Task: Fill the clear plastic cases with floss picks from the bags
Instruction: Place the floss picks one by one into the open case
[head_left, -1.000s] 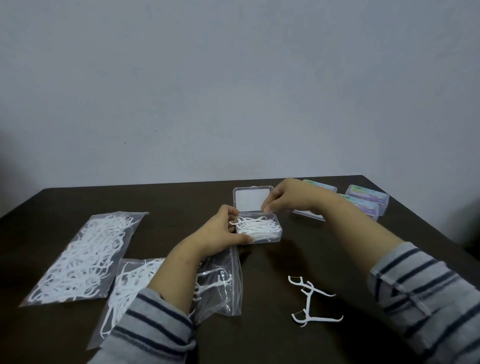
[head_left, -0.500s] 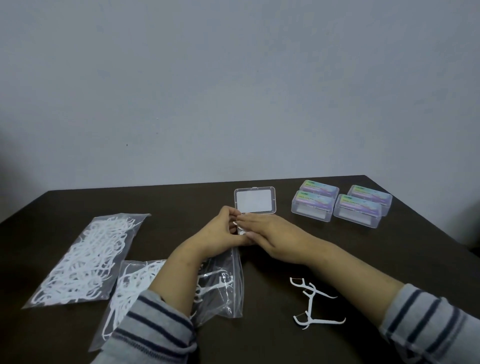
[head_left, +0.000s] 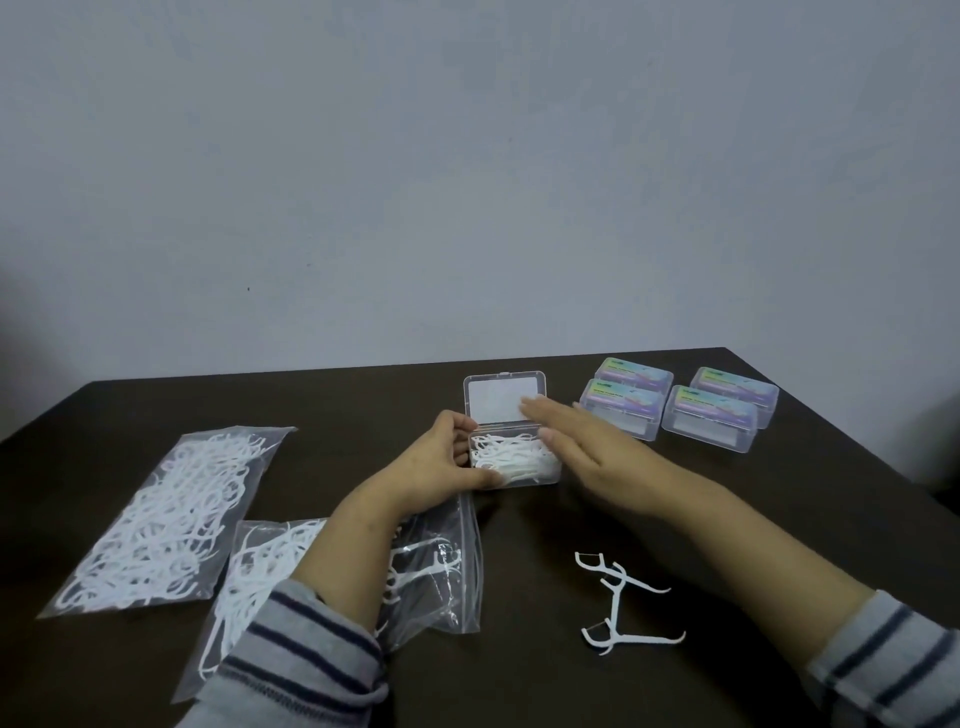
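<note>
An open clear plastic case stands mid-table, its base heaped with white floss picks and its lid tipped back. My left hand grips the case's left end, thumb along the front wall. My right hand hovers flat over the case's right side, fingers straight and reaching toward the lid, holding nothing. Two clear bags of floss picks lie at the left: a full one and an opened one partly under my left forearm. A few loose picks lie at the front right.
Several closed clear cases with colourful labels stand at the back right, near the table's right edge. The dark table meets a plain grey wall behind.
My right hand has lifted off the picks and moved back and to the right, uncovering the filled base. The left hand keeps its hold on the case.
</note>
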